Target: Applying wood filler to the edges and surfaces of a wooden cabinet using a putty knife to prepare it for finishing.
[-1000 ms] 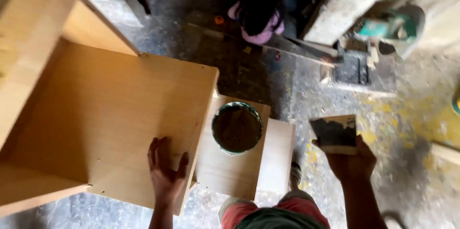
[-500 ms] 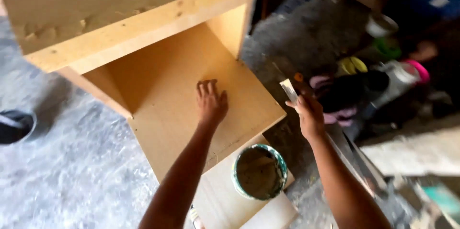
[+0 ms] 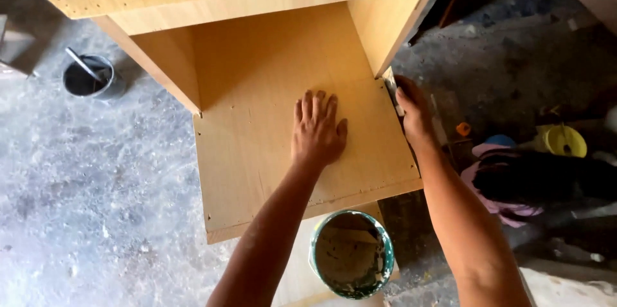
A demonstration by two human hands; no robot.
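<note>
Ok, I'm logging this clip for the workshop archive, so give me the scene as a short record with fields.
left hand: left hand flat, palm down, on the wooden panel
right hand: right hand at the panel's right edge, holding a small flat scraper
near: green-rimmed tub of brownish paste, below the panel
far left: grey can on the floor

Light wooden cabinet (image 3: 257, 121) lies on its side, open front facing up; a small scraper (image 3: 391, 90) presses against its right edge.
</note>
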